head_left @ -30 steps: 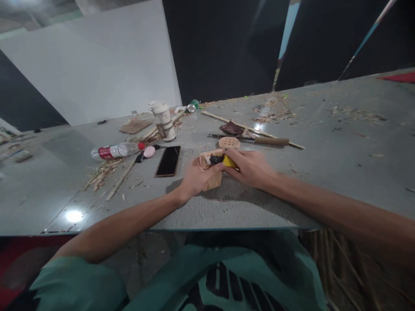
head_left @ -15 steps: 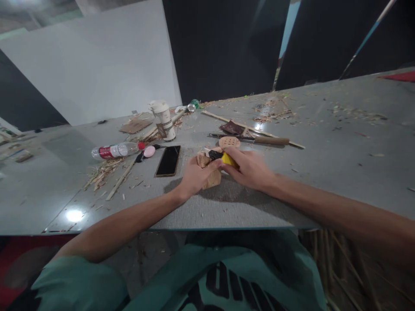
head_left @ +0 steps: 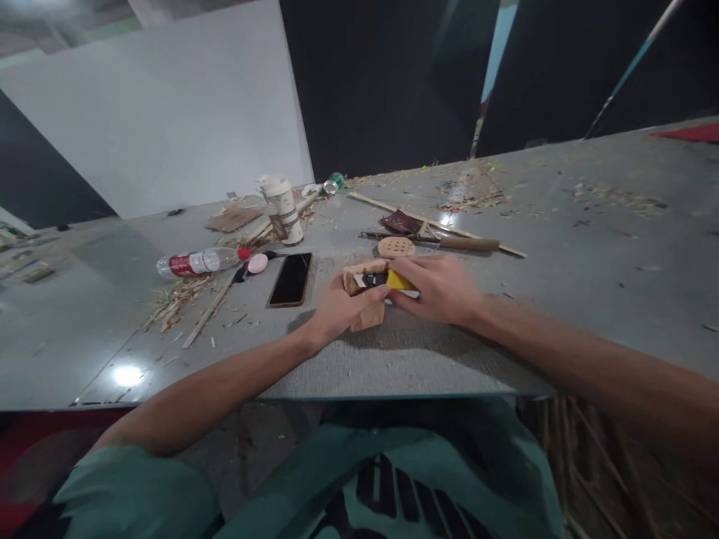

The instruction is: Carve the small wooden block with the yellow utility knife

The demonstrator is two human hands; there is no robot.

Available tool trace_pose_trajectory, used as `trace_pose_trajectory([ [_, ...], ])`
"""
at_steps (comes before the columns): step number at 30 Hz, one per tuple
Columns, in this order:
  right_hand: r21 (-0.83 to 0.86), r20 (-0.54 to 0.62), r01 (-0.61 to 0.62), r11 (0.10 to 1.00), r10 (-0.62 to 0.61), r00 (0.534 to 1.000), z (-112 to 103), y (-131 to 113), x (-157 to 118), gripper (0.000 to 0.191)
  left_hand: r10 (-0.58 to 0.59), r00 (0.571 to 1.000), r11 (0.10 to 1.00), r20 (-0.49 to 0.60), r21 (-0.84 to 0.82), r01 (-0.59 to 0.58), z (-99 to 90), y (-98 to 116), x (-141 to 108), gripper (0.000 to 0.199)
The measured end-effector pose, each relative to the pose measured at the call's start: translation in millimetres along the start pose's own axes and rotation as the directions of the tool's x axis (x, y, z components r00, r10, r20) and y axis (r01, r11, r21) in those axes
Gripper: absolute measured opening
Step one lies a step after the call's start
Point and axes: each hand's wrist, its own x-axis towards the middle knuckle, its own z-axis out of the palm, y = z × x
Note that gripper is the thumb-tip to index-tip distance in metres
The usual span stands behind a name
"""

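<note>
My left hand [head_left: 341, 305] is wrapped round a small hollow wooden block [head_left: 369, 317], which stands on the grey table near its front edge. My right hand [head_left: 441, 288] grips a yellow and black utility knife [head_left: 400, 281]. Its blade points left and lies over the opening at the top of the block. My left thumb presses close to the knife's black front end. Just beyond the hands lies a round wooden piece with several holes [head_left: 396, 247]. My right fingers partly hide the knife's handle.
A phone [head_left: 290, 280] lies left of my hands, with a plastic bottle [head_left: 196, 261] and wood shavings [head_left: 177, 299] farther left. A white cup [head_left: 282, 209] stands behind. Beyond the round piece lie a wooden-handled tool [head_left: 469, 245], a dark pouch [head_left: 401, 222] and a long wooden strip [head_left: 365, 199].
The knife has shifted slightly right and tilted, so its blade and the block's opening now show. The right hand moved with it; the left hand keeps its hold.
</note>
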Motion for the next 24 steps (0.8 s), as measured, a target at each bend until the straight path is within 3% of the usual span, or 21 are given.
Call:
trace_pose_trajectory([
  [9, -0.033, 0.035, 0.009, 0.999, -0.008, 0.999, -2, -1, 0, 0.031, -0.021, 1.000, 0.997, 0.001, 0.074, 0.021, 0.7, 7, -2, 0.042],
  [24, -0.004, 0.047, -0.009, 1.000, 0.009, 0.999, 8, 0, -4, 0.054, 0.014, 1.000, 0.999, -0.010, 0.037, -0.013, 1.8, 2, -3, 0.043],
])
